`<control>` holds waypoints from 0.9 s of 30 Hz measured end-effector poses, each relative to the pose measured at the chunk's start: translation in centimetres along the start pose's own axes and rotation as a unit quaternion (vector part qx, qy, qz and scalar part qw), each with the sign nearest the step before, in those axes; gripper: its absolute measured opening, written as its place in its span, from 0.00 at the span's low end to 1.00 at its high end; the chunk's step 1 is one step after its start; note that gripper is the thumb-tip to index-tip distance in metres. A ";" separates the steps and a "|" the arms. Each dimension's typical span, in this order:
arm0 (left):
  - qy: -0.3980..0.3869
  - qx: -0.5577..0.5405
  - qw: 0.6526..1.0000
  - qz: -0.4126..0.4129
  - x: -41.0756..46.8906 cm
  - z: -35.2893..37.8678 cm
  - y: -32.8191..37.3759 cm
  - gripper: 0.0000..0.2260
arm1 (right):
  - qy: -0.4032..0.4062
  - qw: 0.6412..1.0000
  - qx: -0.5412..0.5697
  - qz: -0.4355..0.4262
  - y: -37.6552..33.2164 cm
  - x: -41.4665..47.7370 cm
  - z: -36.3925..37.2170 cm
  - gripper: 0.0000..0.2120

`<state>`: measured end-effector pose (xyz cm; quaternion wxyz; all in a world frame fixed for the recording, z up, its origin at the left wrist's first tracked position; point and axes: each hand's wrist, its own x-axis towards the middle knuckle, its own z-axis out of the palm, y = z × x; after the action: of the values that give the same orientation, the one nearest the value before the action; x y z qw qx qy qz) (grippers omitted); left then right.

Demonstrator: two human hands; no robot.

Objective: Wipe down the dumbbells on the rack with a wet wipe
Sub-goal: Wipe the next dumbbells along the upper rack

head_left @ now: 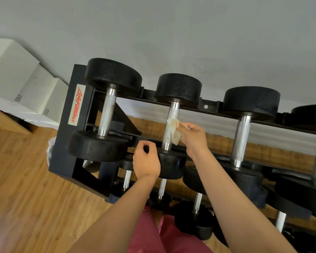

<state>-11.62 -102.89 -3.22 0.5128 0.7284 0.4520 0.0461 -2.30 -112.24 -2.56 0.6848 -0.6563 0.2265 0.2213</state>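
Wipe [173,131]: crumpled, off-white, stained in part. It is pinched between the thumb and fingers of the right hand [193,137] and pressed against the right side of the handle [172,112], about halfway along it.

Second dumbbell [179,88]: laid across the top tier of the rack [62,143], second from its left end. Its near head is gripped by the curled fingers of the left hand [146,161], probably so that the weight is kept from rolling while the handle is rubbed.

First dumbbell [106,114] and third dumbbell [242,139]: set on the same tier on either side, well apart from the wiped one, so that room is left for both wrists. A fourth is cut off at the right edge.

Smaller dumbbells [195,212]: stored on the lower tiers, largely hidden under the forearms.

Surroundings: white boxes [13,70] stacked at the left against a grey wall [171,33]; wooden floor [26,189]. Reach to the handle's far end is likely hindered by the back rail.
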 end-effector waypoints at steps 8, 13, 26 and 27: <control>0.003 -0.002 1.000 0.001 0.4 0.2 -0.5 0.07 | -0.002 0.998 -0.053 -0.021 -0.3 -0.3 0.0 0.03; 0.007 0.009 1.000 0.004 0.3 0.2 -0.4 0.08 | -0.040 0.993 -0.107 -0.015 1.4 -1.8 -1.2 0.03; -0.069 0.014 0.997 -0.013 0.8 -0.2 -0.8 0.08 | -0.009 0.966 -0.241 -0.093 -0.2 -5.7 -1.8 0.06; -0.089 -0.005 0.996 -0.014 0.8 -0.5 -0.7 0.08 | -0.003 0.969 -0.223 -0.106 -0.1 -6.5 -2.1 0.06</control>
<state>-11.83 -101.92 -3.86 0.5555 0.7204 0.4145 -0.0239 -7.44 -114.35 1.37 0.5414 -0.8121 0.0986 0.1943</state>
